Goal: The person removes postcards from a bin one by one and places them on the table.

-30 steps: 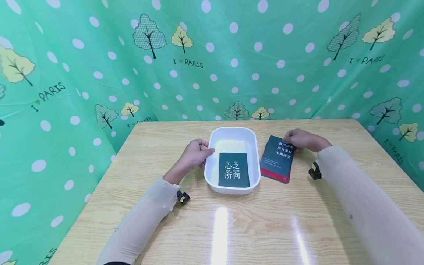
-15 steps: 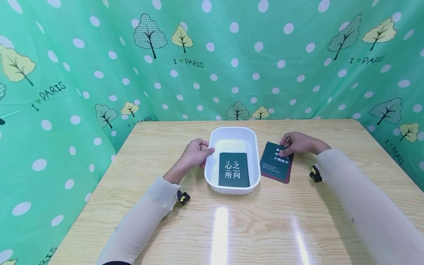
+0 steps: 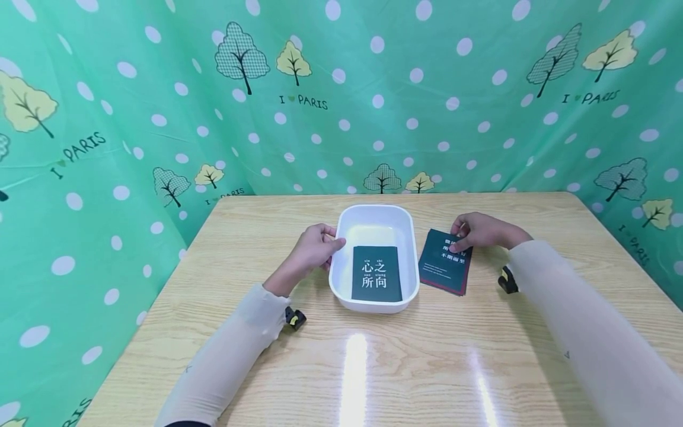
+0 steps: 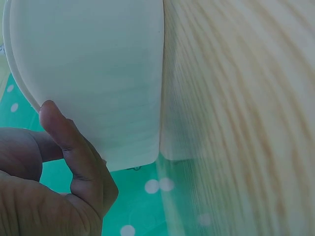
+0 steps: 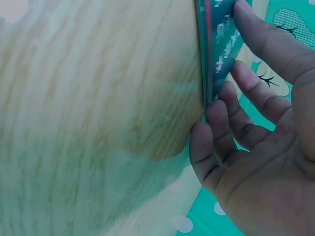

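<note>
My left hand (image 3: 316, 246) grips the left rim of a white plastic tub (image 3: 344, 290), thumb over the edge and fingers outside. In the left wrist view the tub's outer wall (image 4: 98, 73) stands beside those fingers. A dark green card (image 3: 376, 274) with white Chinese characters lies inside the tub, towards its near end. To the right of the tub is a small stack of cards (image 3: 443, 267), dark green on top with red showing at the edges. My right hand (image 3: 482, 230) pinches the stack's upper right part, thumb on the face and fingers at the edge (image 5: 229, 103).
The wooden table (image 3: 427, 367) carries the tub and the stack. A green curtain (image 3: 341, 118) with white dots and trees hangs behind the table and along its left side. Black devices show under both wrists, as with the left wrist device (image 3: 295, 318).
The top dark green card has slid towards me, covering most of the red below it. My right hand has come slightly nearer, its thumb now on the card's face. Left hand and tub are unmoved.
</note>
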